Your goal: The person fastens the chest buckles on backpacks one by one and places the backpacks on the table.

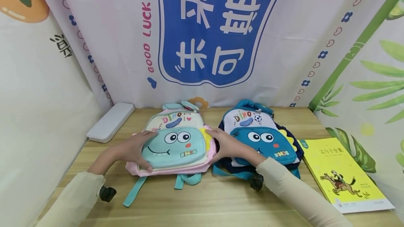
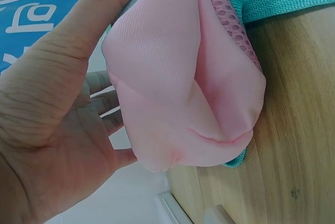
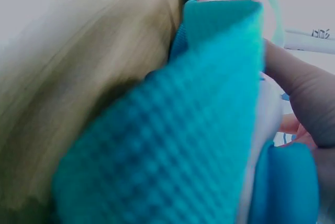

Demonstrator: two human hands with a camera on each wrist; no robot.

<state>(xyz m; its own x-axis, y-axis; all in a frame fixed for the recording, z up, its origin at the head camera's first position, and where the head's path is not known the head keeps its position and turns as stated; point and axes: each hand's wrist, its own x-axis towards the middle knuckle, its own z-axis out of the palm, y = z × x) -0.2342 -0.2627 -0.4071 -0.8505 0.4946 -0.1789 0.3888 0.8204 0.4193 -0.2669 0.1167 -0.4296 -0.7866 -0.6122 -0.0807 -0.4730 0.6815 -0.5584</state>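
A mint-and-pink backpack [image 1: 175, 146] with a cartoon dinosaur face lies front up on the wooden table. My left hand [image 1: 134, 151] rests on its left side, thumb near the lower edge and fingers higher up. In the left wrist view its fingers [image 2: 107, 101] are fairly straight beside the pink side fabric [image 2: 172, 77], the palm apart from it. My right hand [image 1: 225, 146] touches the right side near the yellow spikes, thumb and fingers spread. A similar blue backpack [image 1: 263, 146] lies directly right, partly behind my right forearm. Its blue strap [image 3: 172, 130] blocks much of the right wrist view.
A pale grey case [image 1: 110, 122] lies at the table's back left. To the right of the blue backpack is a yellow book [image 1: 344, 174]. Loose mint straps [image 1: 135, 192] spread toward the front on the table [image 1: 189, 209]. A printed curtain [image 1: 126, 45] hangs behind.
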